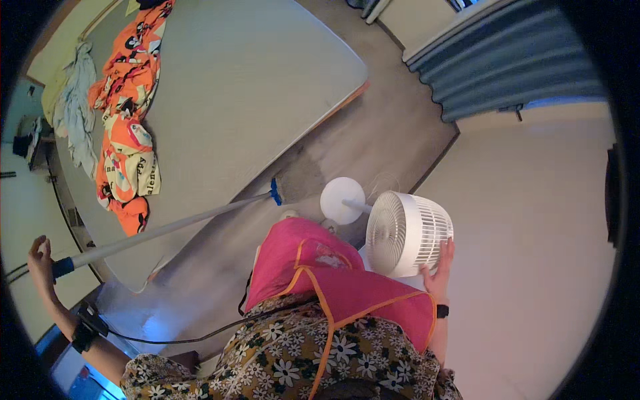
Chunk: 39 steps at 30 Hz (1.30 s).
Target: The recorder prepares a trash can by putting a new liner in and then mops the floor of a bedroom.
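Observation:
A long-handled mop (170, 227) slants across the left half of the view, its grey head lying on the floor beside the bed. My left hand (41, 263) is closed round the handle's upper end, by a blue grip. On the right stands a white pedestal fan (423, 223) with a round base and a caged head. My right hand (439, 267) holds the back of the fan's cage, fingers and thumb against the slatted grille. Part of the fan's stem is hidden behind its head.
A bare mattress (240, 87) fills the upper left, with a bright orange patterned blanket (130, 87) and pale blue cloth (77, 107) along its far side. A blue curtain (507, 67) hangs at the upper right, above a pale wall (527, 233). A black cable (200, 339) runs to my left wrist.

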Tool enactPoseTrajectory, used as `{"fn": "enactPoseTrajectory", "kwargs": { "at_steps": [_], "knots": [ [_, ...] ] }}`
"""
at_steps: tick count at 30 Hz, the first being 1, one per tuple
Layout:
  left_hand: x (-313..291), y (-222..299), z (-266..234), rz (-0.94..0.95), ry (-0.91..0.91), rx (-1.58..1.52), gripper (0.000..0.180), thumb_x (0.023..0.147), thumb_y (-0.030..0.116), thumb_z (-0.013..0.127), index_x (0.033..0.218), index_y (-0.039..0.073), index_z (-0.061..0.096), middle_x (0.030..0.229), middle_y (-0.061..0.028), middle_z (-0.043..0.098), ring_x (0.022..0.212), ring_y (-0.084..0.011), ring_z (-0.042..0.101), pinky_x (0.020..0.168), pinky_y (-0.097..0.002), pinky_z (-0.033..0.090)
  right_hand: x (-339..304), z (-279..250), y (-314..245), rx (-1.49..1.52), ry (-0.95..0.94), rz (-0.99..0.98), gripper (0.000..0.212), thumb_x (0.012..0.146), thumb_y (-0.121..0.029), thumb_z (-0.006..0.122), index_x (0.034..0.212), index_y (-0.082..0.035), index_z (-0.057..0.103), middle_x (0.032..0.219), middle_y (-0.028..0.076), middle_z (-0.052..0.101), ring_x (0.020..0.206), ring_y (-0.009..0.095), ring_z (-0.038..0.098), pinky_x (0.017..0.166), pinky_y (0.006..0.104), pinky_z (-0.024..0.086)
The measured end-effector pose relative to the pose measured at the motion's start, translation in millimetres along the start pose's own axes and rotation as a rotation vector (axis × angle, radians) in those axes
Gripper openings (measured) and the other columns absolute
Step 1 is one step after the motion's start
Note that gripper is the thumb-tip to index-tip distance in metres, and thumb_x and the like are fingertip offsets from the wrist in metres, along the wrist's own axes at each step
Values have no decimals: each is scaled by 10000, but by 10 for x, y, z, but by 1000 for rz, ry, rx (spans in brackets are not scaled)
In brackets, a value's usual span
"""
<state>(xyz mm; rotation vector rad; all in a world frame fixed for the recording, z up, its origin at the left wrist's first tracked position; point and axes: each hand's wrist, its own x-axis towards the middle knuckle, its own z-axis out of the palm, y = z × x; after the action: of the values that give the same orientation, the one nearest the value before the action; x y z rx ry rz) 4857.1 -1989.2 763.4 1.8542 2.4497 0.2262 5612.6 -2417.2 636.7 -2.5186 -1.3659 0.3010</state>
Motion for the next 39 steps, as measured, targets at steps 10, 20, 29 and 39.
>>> {"fn": "enactPoseTrajectory", "kwargs": {
  "at_steps": [10, 20, 29, 39],
  "knots": [
    [-275, 561, -106, 103, 21, -77, 358, 847, 308, 522, 1077, 35, 549, 520, 18, 363, 454, -59, 306, 408, -248, 239, 997, -95, 1067, 345, 262, 246, 529, 795, -265, 578, 1188, 5, 350, 1189, 170, 374, 1131, 261, 349, 964, 347, 276],
    [-704, 737, -218, 127, 83, -62, 324, 846, 269, 533, 1089, 55, 557, 524, 38, 294, 475, -54, 258, 435, -239, 216, 1656, -120, 1513, 219, 360, 451, 606, 759, -463, 571, 1102, 13, 419, 1127, 221, 432, 1077, 322, 394, 925, 395, 299],
    [-1279, 1011, -250, 137, 109, -32, 274, 849, 245, 529, 1031, 45, 575, 532, 22, 310, 506, -58, 283, 446, -229, 233, 1702, -13, 1711, 255, 335, 472, 641, 786, -457, 537, 1188, 21, 392, 1194, 241, 410, 1104, 315, 400, 920, 371, 328],
    [-1803, 1470, -405, 203, 41, -32, 239, 848, 206, 534, 999, 25, 580, 576, 26, 390, 542, -55, 330, 481, -208, 276, 1639, 85, 1169, 7, 553, 294, 623, 800, -380, 534, 1230, 32, 348, 1256, 229, 370, 1165, 353, 351, 981, 396, 265]
  ]
}}
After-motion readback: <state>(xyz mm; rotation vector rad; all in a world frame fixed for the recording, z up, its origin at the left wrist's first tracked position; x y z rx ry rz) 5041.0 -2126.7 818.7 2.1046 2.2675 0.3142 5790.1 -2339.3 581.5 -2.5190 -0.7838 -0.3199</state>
